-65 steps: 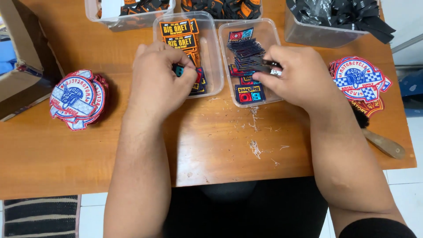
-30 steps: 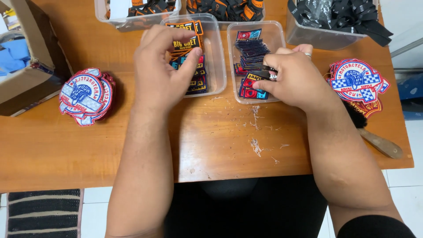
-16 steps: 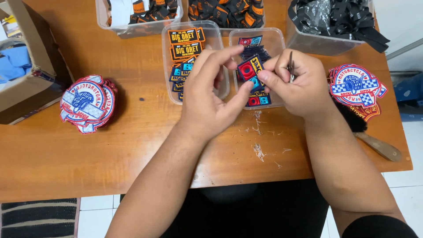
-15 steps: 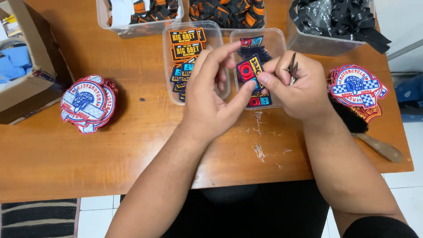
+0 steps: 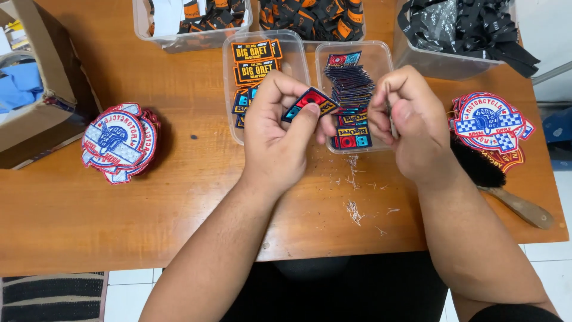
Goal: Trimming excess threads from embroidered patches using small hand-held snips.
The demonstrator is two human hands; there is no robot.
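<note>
Over the middle of the wooden tabletop (image 5: 149,203), the left hand (image 5: 280,140) was pinching a small rectangular embroidered patch (image 5: 310,102) between thumb and fingers, tilted, black with red, blue and yellow blocks, held just above the gap between two clear plastic tubs. The right hand (image 5: 411,128) was curled narrow around a thin metal tool (image 5: 390,116), what kind I could not tell, close beside the patch but not touching it. The left tub (image 5: 229,89) held black-and-orange rectangular patches; the right tub (image 5: 381,59) held a fanned stack of small patches like the one in hand. Loose thread snippets (image 5: 354,210) lay scattered on the wood near the front edge, just in front of the right tub. Toward the left edge sat a stack of round red, white and blue patches (image 5: 119,143), and a matching stack (image 5: 491,125) lay near the right edge, with a wooden-handled brush (image 5: 500,185) with dark bristles lying just in front of it, its handle pointing to the front right corner. Along the back edge stood three more clear bins: two with black-and-orange items (image 5: 310,15), one at the back right corner full of black straps (image 5: 471,30). A cardboard box (image 5: 42,83) with blue cloth inside sat at the back left corner. Beyond the tabletop's front edge showed white floor tiles (image 5: 128,295) and a dark striped mat (image 5: 53,295).
</note>
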